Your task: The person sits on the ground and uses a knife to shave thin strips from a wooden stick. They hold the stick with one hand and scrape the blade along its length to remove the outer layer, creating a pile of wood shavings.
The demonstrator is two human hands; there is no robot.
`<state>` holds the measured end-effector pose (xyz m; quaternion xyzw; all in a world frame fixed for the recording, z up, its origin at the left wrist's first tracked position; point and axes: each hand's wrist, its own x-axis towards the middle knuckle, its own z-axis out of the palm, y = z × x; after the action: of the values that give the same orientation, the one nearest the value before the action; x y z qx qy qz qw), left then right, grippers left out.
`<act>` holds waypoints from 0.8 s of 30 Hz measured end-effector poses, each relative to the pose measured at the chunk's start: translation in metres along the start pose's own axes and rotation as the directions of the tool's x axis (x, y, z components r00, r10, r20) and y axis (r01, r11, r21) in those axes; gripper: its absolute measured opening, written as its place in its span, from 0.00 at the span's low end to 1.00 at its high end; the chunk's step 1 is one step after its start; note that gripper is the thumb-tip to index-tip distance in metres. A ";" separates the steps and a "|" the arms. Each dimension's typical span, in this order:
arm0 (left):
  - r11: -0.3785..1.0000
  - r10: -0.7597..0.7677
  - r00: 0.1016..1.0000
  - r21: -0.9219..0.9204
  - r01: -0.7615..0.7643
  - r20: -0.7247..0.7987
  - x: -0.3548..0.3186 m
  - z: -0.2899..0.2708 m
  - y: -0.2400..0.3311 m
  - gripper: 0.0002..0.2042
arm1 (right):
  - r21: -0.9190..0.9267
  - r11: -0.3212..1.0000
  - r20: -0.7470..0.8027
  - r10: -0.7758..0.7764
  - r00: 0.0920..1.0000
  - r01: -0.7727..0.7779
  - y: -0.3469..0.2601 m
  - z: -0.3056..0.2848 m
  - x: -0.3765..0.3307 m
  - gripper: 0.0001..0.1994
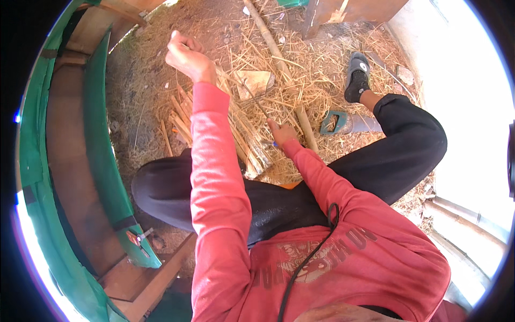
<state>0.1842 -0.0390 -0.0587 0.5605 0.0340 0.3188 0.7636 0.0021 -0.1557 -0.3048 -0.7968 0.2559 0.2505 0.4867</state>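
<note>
My left hand point(190, 60) is raised ahead of me with its fingers curled closed. What it grips, if anything, is hidden behind the fingers and wrist. My right hand point(282, 132), lower and to the right, is wrapped round the handle end of a knife point(255, 100). The knife's long thin blade points forward and to the left. Between my legs lies a bundle of split bamboo strips point(248, 140), partly covered by my left forearm. More split strips point(182, 119) show left of that sleeve. Just beyond the blade is a flat pale block point(254, 84).
A bamboo pole point(268, 40) lies lengthwise on the straw-strewn ground. A saw with a green handle point(333, 123) rests by my right leg. Green-edged wooden boards point(99, 139) stand at my left, a white wall point(456, 80) at my right. A wooden panel point(359, 11) is ahead.
</note>
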 end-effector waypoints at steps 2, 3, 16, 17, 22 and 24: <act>0.999 -0.007 1.000 0.033 0.008 -0.030 0.013 0.000 -0.001 0.17 | 0.021 1.000 -0.030 -0.002 1.000 0.003 0.013 0.007 0.021 0.41; 1.000 -0.021 1.000 -0.001 0.021 -0.024 0.021 -0.011 -0.001 0.17 | 0.185 0.980 0.057 0.067 0.996 -0.076 0.006 0.006 0.019 0.39; 0.996 -0.023 0.996 -0.091 0.015 -0.091 0.022 -0.022 0.000 0.19 | 0.466 0.770 -0.244 -0.361 0.900 0.435 -0.061 -0.054 -0.020 0.28; 0.996 -0.018 0.996 -0.093 0.010 -0.089 0.023 -0.022 0.000 0.19 | 0.448 0.729 -0.285 -0.434 0.855 0.519 -0.068 -0.055 -0.024 0.27; 0.999 -0.020 0.999 -0.046 0.019 -0.030 0.017 -0.015 -0.001 0.20 | 0.140 0.965 -0.238 -0.183 0.954 0.220 -0.024 -0.031 -0.010 0.28; 0.999 -0.040 0.999 -0.021 0.040 -0.016 0.014 -0.004 0.003 0.20 | 0.013 0.999 -0.273 -0.045 0.961 0.051 0.040 -0.007 0.032 0.32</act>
<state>0.1924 -0.0277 -0.0536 0.5494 0.0482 0.3081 0.7752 0.0007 -0.1836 -0.3490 -0.8248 0.3035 0.1239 0.4607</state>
